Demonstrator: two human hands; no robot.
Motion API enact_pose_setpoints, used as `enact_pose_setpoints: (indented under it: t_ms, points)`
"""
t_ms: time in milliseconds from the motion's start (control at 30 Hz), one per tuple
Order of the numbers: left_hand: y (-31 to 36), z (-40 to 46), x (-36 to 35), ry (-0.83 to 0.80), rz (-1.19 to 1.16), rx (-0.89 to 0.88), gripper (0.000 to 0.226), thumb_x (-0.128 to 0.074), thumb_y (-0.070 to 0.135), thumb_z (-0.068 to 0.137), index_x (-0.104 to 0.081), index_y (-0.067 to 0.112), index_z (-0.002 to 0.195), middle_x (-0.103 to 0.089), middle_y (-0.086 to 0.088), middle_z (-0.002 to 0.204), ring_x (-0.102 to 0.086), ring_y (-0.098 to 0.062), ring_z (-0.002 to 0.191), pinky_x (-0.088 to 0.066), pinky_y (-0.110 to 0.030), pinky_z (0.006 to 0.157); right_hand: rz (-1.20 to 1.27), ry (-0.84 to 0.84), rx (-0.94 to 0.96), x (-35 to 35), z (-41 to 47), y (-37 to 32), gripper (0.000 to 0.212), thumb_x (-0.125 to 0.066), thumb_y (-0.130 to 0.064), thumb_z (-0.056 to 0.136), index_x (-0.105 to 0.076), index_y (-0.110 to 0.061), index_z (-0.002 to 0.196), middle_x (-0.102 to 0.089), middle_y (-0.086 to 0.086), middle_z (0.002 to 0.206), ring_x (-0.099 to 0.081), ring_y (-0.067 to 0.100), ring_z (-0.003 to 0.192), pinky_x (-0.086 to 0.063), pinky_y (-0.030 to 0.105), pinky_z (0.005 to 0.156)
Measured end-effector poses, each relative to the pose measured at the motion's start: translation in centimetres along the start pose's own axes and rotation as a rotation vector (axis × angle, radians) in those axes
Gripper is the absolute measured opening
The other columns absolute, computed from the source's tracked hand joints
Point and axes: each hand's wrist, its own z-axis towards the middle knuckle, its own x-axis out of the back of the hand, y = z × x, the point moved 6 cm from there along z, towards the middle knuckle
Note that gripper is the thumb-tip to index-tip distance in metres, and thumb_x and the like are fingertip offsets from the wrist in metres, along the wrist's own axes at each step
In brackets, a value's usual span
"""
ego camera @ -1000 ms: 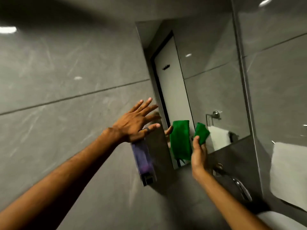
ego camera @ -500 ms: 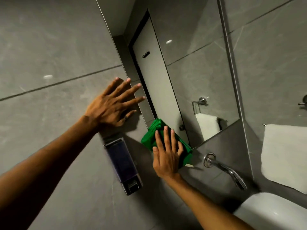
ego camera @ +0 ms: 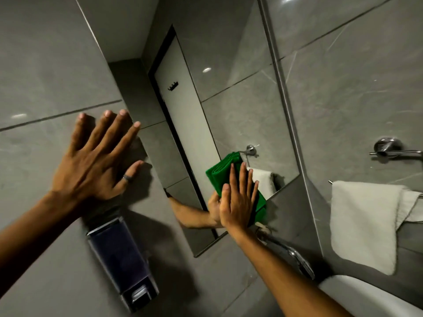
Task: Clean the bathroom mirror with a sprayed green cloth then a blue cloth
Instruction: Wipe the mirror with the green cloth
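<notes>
**Green cloth pressed flat on the lower mirror**

We press our right hand [ego camera: 237,200] flat against the folded green cloth [ego camera: 223,171], fingers [ego camera: 233,179] straight and close together, pinning the cloth to the glass rather than gripping it. The cloth is thick, layered and soft-edged, and it sits on the lower part of the mirror [ego camera: 240,99], near its bottom right corner. The mirror is a tall, smooth pane with a thin frame, set into glossy grey stone-look tiles [ego camera: 45,53] crossed by pale veins and dark grout lines.

Our left hand [ego camera: 96,161] lies open on the tiled wall left of the mirror, fingers spread wide and holding nothing; a dark ring [ego camera: 126,178] sits on the thumb. Just beneath it hangs a boxy soap dispenser [ego camera: 121,261] with a clear body holding dark purple liquid and a metal spout at the base. A chrome tap [ego camera: 295,257] juts out below the mirror over the white basin [ego camera: 366,298]. A fluffy white towel [ego camera: 364,223] hangs from a chrome rail [ego camera: 393,152] on the right wall.

Compared with half a second ago, the cloth and our right hand are further right along the glass, and our reflected forearm now shows in the mirror.
</notes>
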Motion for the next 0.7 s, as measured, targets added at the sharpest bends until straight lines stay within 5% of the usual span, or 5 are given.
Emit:
enact_pose_setpoints:
  t_ms: [400, 700]
  points:
    - [-0.1, 0.2, -0.7, 0.018, 0.088, -0.033, 0.086, -0.026, 0.065, 0.094, -0.016, 0.015, 0.163, -0.013, -0.013, 0.173, -0.004, -0.03, 0.161, 0.0, -0.06, 0.128, 0.098, 0.074, -0.265, 3.3, 14.2, 14.6, 0.06, -0.012, -0.043, 0.1, -0.012, -0.029, 0.158, -0.009, 0.0, 0.17, -0.007, 0.022, 0.157, -0.007, 0.052, 0.126]
    - [0.1, 0.5, 0.1, -0.053, 0.073, -0.002, 0.085, -0.022, 0.065, 0.096, -0.018, 0.014, 0.163, -0.014, -0.014, 0.172, -0.009, -0.032, 0.16, -0.006, -0.061, 0.128, 0.093, 0.042, -0.226, 2.4, 12.0, 7.4, 0.063, -0.004, -0.05, 0.098, -0.004, -0.033, 0.159, -0.002, 0.0, 0.17, -0.001, 0.023, 0.157, -0.004, 0.053, 0.126]
